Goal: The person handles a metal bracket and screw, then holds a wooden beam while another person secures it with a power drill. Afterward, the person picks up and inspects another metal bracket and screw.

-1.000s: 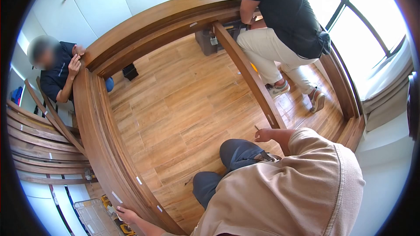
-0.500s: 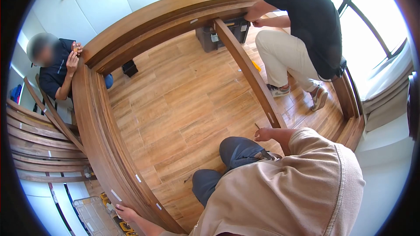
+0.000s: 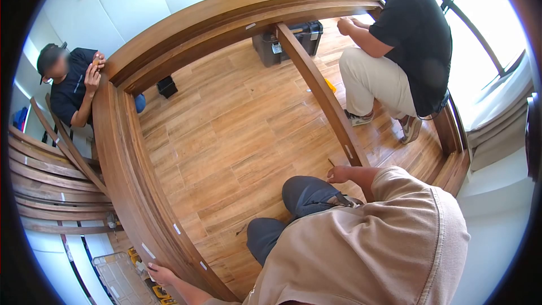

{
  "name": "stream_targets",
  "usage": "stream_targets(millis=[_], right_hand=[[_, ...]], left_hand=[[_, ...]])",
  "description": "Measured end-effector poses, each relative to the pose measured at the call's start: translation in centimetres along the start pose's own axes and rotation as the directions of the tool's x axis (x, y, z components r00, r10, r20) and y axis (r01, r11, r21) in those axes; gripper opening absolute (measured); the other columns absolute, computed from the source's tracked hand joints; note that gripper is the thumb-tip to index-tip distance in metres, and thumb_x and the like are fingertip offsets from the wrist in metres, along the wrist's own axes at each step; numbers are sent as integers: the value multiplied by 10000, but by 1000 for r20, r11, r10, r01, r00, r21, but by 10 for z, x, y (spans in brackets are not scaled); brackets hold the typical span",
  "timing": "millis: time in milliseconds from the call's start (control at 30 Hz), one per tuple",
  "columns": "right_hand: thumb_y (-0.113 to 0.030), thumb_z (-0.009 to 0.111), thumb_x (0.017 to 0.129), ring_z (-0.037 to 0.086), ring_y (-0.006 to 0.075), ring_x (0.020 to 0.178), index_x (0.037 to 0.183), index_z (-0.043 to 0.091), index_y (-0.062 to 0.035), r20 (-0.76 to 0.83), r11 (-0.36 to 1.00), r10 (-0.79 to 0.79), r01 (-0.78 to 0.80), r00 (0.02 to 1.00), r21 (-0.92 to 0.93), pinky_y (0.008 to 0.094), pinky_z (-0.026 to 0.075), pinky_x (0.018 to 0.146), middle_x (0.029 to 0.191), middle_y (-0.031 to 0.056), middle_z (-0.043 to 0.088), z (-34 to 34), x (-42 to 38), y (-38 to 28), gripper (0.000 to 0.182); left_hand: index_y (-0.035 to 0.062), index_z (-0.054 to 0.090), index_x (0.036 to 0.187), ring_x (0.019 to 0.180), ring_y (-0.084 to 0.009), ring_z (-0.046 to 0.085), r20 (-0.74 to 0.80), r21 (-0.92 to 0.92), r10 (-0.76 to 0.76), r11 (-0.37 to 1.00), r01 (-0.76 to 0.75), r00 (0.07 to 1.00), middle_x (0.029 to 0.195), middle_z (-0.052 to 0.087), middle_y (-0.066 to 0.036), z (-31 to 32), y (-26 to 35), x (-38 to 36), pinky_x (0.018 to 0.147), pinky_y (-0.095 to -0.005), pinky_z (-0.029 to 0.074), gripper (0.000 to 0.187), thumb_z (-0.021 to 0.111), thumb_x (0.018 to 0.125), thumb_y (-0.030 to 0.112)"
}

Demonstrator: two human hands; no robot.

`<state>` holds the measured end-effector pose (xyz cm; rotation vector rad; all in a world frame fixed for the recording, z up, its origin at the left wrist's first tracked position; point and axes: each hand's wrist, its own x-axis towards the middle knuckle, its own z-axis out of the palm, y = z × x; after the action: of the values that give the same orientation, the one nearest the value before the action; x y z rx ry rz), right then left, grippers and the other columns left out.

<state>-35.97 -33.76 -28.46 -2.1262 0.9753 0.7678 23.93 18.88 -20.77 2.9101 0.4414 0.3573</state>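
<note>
A large brown wooden frame (image 3: 121, 152) with small white labels surrounds the floor area, and a long wooden crossbar (image 3: 316, 87) runs across its inside. At the lower left, my left hand (image 3: 162, 275) grips the outer edge of the frame's side rail, near a white label. My right hand (image 3: 340, 174) is closed beside the near end of the crossbar. A thin dark tip shows above its fingers, but what it belongs to cannot be made out.
One person (image 3: 70, 82) at the left corner holds a small object. Another person (image 3: 415, 51) crouches at the right, inside the frame. A dark toolbox (image 3: 265, 51), a small black bin (image 3: 167, 87), curved wooden slats (image 3: 56, 186) and a transparent case (image 3: 121, 277) are around.
The person at the right has leaned back and raised their head, drawing their hands away from the far rail. The person at the left has shifted their head slightly. My hands have barely moved.
</note>
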Motion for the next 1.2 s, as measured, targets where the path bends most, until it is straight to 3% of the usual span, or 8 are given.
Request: stream_targets(millis=[533,933,1200], right_hand=[[-455,539,817,511,335,1100,1097,607,-59,-2,1000,8,-8,1000,-8,385,396,944,1163,186,560,-7,-9,-6,489],[-438,544,816,515,339,1095,1092,607,-54,44,1000,-11,10,999,8,386,399,936,1152,189,566,-17,-10,-9,477],[-438,547,820,517,336,1096,1096,603,-61,28,1000,9,-9,1000,-6,388,399,937,1142,189,570,-7,-10,2,470]], left_hand=[[149,435,1314,1171,-287,468,21,-29,-24,999,25,999,1296,493,-57,-10,7,-7,962,-444,342,598,253,914,555],[116,452,1297,1141,-307,487,-6,-67,38,997,-38,999,1261,518,-94,-5,0,-1,935,-427,372,561,267,931,500],[158,463,1291,1117,-314,503,4,-69,36,997,-35,999,1254,526,-71,-13,8,-8,911,-461,382,536,261,931,500]])
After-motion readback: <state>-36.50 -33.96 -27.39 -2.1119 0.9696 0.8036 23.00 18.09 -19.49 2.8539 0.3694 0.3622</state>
